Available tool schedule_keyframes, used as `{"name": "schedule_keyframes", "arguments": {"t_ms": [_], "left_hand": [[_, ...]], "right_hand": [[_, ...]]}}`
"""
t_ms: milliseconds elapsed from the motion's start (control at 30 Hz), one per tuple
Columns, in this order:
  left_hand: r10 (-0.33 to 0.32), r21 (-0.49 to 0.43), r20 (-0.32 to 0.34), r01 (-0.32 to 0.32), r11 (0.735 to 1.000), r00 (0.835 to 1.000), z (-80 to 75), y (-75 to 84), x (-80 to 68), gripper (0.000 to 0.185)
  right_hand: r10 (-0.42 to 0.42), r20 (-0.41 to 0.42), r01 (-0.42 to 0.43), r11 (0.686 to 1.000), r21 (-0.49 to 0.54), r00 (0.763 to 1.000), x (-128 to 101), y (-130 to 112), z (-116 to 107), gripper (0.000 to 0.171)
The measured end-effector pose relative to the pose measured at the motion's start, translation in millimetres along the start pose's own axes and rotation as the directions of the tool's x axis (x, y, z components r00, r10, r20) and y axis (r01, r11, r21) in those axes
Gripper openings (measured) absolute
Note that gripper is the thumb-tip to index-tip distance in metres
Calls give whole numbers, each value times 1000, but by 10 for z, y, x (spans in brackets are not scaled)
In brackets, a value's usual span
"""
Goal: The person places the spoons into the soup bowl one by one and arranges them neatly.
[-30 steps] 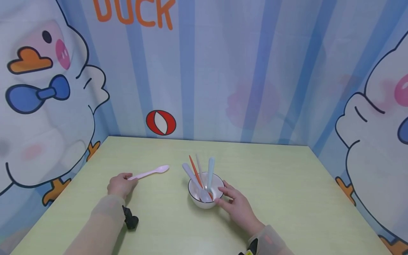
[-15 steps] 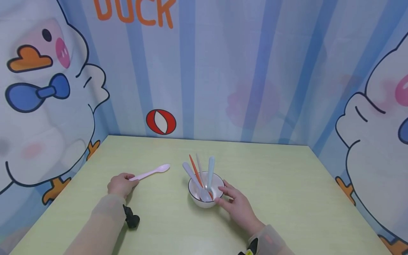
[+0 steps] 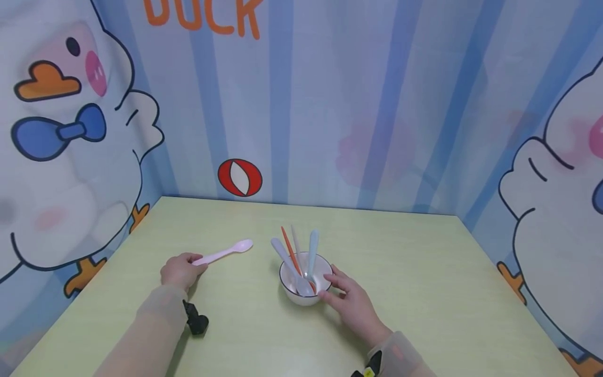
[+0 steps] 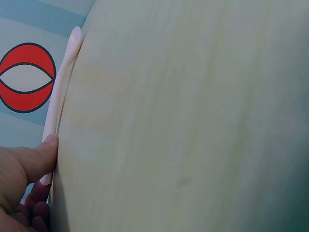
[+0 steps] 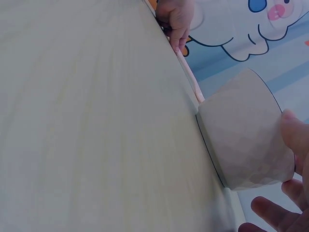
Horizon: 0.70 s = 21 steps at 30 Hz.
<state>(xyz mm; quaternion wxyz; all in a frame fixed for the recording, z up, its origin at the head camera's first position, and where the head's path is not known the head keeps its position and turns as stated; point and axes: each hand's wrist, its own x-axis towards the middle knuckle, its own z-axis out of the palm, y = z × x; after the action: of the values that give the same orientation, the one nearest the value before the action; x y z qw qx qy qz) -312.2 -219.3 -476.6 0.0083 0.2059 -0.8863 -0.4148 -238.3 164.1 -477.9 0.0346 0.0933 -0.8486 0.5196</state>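
Note:
My left hand (image 3: 181, 271) pinches the handle end of a pink plastic spoon (image 3: 221, 255) between thumb and fingers; the spoon's bowl end points right and away, low over the table. In the left wrist view the thumb lies across the handle of the spoon (image 4: 58, 92). My right hand (image 3: 353, 303) holds the right side of a small white bowl (image 3: 298, 300) with a dark rim, thumb and fingers at its edge. Inside lean a lilac spoon (image 3: 281, 251), a light-blue-handled spoon (image 3: 313, 248), an orange utensil (image 3: 288, 243) and a thin pale one (image 3: 296, 242). The right wrist view shows the bowl (image 5: 241, 135) upright on the table.
The pale yellow-green table (image 3: 424, 272) ends at a striped blue cloth backdrop (image 3: 311, 104) with printed ducks on both sides. A black camera (image 3: 197, 320) is strapped to the left wrist, another device (image 3: 369, 366) to the right.
The head view has tilted slightly. Both hands keep their holds on the pink spoon and the bowl, with little visible movement.

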Motion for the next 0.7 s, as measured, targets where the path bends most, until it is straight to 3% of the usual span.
{"name": "schedule_keyframes", "arguments": {"t_ms": [700], "left_hand": [[5,-22,-19,-5,1000,1000,34,-12,9,34]], "right_hand": [[22,8,-23,1000,15,1000,-2,-18,-7,47]]}}
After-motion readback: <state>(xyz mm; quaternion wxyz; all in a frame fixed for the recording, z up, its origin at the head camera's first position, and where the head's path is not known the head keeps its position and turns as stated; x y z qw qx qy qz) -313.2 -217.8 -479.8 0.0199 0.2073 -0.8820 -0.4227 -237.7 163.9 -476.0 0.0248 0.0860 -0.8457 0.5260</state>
